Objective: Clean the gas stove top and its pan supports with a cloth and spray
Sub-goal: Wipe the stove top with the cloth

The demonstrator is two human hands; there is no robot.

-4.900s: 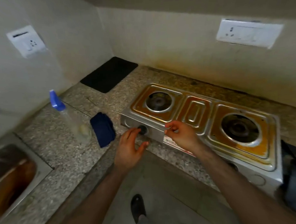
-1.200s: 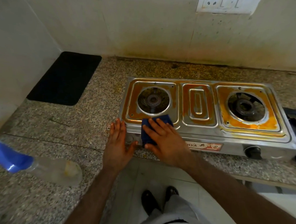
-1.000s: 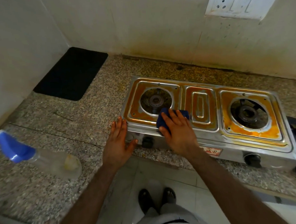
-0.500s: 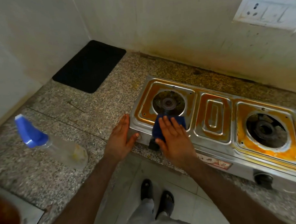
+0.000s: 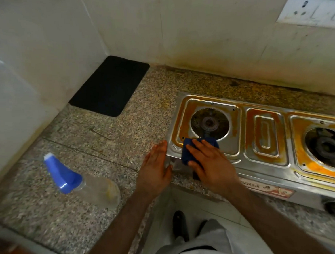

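Note:
A two-burner steel gas stove (image 5: pixel 239 154) with orange-stained top stands on the granite counter, its pan supports absent. My right hand (image 5: pixel 209 163) presses a dark blue cloth (image 5: pixel 188 150) flat on the stove's front left corner, just below the left burner (image 5: pixel 209 123); straight fingers cover most of the cloth. My left hand (image 5: pixel 156 167) rests open against the stove's left side, thumb at the front face. A clear spray bottle (image 5: pixel 85 184) with a blue trigger head stands on the counter to the left, apart from both hands.
A black mat (image 5: pixel 110 85) lies in the back corner of the granite counter (image 5: pixel 125 132). The right burner (image 5: pixel 327 148) is partly cut off by the frame edge. A wall socket (image 5: pixel 310 7) sits above the stove. My shoes show on the floor below the counter edge.
My right hand has slid the cloth left along the stove's front edge, from near the middle panel to the front left corner. My left hand stays at the stove's left side.

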